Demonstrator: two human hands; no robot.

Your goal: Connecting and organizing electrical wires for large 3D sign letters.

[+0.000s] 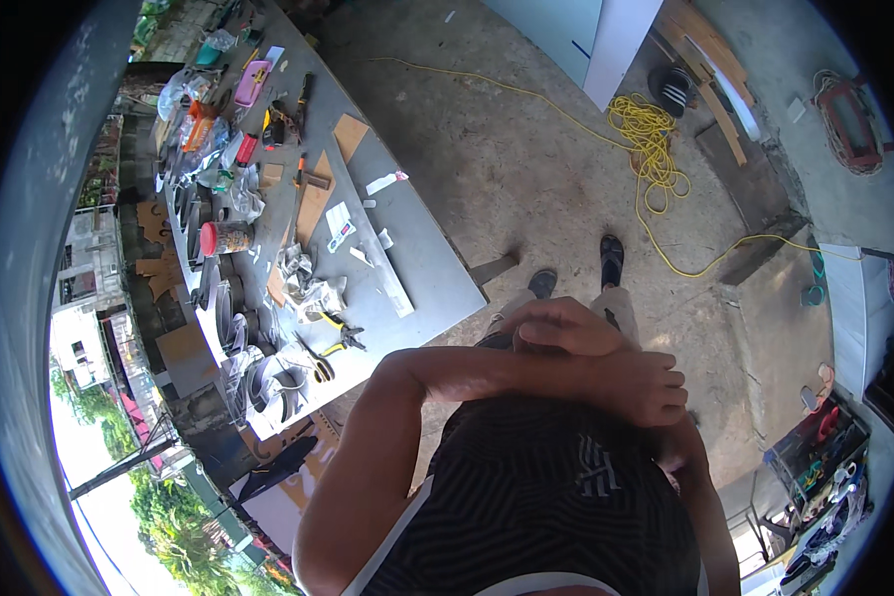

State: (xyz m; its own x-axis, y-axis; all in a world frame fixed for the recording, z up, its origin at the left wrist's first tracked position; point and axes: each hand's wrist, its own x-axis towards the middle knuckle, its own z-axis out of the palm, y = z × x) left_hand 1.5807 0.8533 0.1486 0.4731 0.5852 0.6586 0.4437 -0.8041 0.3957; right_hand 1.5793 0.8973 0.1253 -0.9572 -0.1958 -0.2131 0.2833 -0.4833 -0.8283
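Note:
My arms are crossed in front of my dark striped shirt (pixel 566 467). My left hand (pixel 654 387) lies to the right, its fingers curled loosely against my right forearm, with no object seen in it. Above the left forearm, my right hand (pixel 571 328) shows its back and thumb; its fingers are bent together and partly hidden, with nothing visible in them. Left of my arms, pliers (pixel 346 336) and scissors (pixel 318 366), both yellow and black, lie on the grey table (pixel 432 268). Neither hand touches the table.
A clear jar with a red lid (pixel 226 238), crumpled plastic (pixel 313 288), a long metal strip (pixel 387 273) and brown board pieces (pixel 315 204) lie on the table. A tangled yellow cord (pixel 651 149) trails over the concrete floor, by a dark cap (pixel 671 91).

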